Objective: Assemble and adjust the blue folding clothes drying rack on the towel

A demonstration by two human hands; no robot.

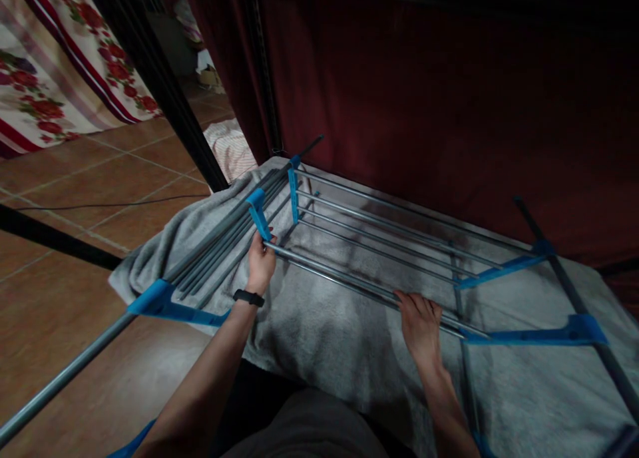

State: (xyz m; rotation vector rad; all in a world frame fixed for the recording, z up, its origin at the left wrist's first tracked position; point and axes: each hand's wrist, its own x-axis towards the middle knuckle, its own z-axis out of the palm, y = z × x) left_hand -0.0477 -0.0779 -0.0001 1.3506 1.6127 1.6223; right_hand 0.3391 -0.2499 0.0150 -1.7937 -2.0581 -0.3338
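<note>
A rack of grey metal tubes and blue plastic brackets lies across a grey blanket (339, 331). My left hand (262, 261), with a dark band on the wrist, is closed around the lower end of a blue bracket (258, 212), where the front tubes meet it. My right hand (418, 315) wraps over the same front metal tubes (334, 274) near their right end. Beyond it, those tubes run to another blue bracket (539, 337) on the right. Behind them, several parallel tubes (379, 208) span between two more brackets.
A bundle of thin rods (224, 235) fills the rack's left section, beside a front-left blue bracket (170, 305). One long tube (64, 377) sticks out over the tiled floor (64, 245). Black frame posts (164, 85) and a dark red curtain (424, 112) bound the blanket.
</note>
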